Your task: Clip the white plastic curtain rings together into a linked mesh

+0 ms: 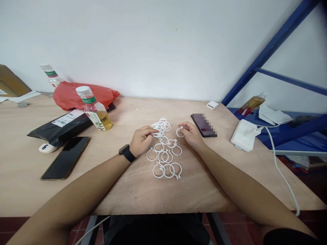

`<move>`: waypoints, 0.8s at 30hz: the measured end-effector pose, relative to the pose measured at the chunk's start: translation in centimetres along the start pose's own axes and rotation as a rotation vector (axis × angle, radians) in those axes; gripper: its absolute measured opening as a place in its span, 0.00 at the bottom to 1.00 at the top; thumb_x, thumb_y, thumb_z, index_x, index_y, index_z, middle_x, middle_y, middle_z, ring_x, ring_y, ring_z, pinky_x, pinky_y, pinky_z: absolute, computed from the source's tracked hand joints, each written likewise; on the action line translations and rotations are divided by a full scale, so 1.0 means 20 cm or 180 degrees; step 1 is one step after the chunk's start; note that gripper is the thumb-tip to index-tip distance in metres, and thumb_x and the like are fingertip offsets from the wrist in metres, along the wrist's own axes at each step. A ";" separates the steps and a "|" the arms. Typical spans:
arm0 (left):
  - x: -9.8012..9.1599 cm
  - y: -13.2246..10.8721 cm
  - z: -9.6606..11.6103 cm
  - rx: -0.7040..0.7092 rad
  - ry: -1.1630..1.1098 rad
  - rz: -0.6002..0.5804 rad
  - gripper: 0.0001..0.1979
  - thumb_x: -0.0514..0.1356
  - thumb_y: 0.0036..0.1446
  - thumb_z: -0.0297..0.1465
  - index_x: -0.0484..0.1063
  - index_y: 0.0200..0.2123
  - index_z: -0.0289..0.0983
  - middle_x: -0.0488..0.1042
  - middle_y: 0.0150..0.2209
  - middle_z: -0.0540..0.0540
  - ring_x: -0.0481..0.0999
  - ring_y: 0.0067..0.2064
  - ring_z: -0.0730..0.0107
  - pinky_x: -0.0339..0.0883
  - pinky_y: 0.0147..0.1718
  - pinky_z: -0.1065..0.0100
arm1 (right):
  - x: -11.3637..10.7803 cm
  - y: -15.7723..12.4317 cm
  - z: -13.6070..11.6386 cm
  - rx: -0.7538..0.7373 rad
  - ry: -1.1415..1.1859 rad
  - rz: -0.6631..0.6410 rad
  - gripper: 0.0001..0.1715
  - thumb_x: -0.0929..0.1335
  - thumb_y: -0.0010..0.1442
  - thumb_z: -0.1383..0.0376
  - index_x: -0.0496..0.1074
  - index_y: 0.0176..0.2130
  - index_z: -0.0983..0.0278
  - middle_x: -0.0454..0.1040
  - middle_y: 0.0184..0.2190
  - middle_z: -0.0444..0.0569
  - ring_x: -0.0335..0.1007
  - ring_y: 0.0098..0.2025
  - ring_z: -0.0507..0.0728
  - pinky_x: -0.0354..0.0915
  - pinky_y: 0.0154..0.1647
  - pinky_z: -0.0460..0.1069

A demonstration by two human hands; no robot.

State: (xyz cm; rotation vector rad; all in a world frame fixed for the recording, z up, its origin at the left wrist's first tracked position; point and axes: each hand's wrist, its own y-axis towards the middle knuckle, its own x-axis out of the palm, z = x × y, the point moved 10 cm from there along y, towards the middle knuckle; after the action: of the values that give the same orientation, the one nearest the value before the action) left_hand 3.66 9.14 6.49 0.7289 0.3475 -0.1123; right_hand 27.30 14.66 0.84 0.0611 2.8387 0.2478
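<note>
Between my fingertips and thumb, my right hand (190, 134) pinches one white plastic curtain ring (180, 132), held just right of the heap. My left hand (142, 139), with a black watch on its wrist, is at the left edge of a heap of white curtain rings (163, 124). Its fingers are curled together and the fingertips touch the heap; whether a ring is between them is hard to make out. Nearer to me, several more rings (166, 156) with small clips lie flat, some overlapping. A linked-looking row of 3 rings (167, 170) lies closest to me.
Left on the wooden table (122, 197) are a phone (65, 158), white earbud case (47, 147), black parcel (61, 126), drink bottle (95, 110) and red bag (74, 93). Rightward lie another phone (203, 125), a white power strip (244, 134) with cable, and a blue frame (265, 47).
</note>
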 end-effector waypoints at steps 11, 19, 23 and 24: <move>0.02 0.00 -0.01 -0.0092 0.0154 -0.0155 0.18 0.50 0.52 0.21 0.79 0.34 0.36 0.79 0.31 0.47 0.76 0.32 0.71 0.71 0.33 0.69 | 0.00 -0.01 0.01 0.0081 0.0023 -0.0021 0.14 0.66 0.50 0.59 0.74 0.35 0.64 0.77 0.27 0.47 0.64 0.23 0.51 0.58 0.22 0.45; 0.17 -0.02 -0.04 -0.0321 0.0520 -0.0934 0.16 0.55 0.52 0.22 0.79 0.39 0.38 0.80 0.36 0.47 0.78 0.36 0.69 0.72 0.38 0.67 | 0.01 -0.01 0.01 0.0162 0.0057 -0.0064 0.16 0.67 0.48 0.61 0.78 0.36 0.65 0.79 0.28 0.47 0.63 0.21 0.49 0.58 0.21 0.45; 0.17 -0.01 -0.02 -0.0181 0.0509 -0.0881 0.13 0.56 0.54 0.23 0.79 0.37 0.38 0.80 0.39 0.46 0.78 0.39 0.68 0.73 0.41 0.65 | 0.02 -0.01 0.01 0.0135 0.0039 -0.0117 0.17 0.67 0.48 0.60 0.78 0.37 0.64 0.78 0.28 0.47 0.62 0.20 0.49 0.57 0.21 0.44; 0.16 -0.01 -0.02 -0.0163 0.0509 -0.0825 0.12 0.56 0.55 0.24 0.79 0.38 0.38 0.79 0.39 0.45 0.78 0.40 0.67 0.74 0.41 0.65 | 0.03 -0.01 0.01 0.0131 0.0023 -0.0113 0.17 0.67 0.48 0.60 0.78 0.37 0.64 0.78 0.28 0.47 0.62 0.20 0.49 0.57 0.21 0.45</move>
State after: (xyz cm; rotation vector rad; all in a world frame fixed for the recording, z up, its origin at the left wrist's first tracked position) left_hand 6.46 9.34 4.94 0.6412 0.5954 -0.2899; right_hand 26.87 14.53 0.52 0.0182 2.8494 0.1821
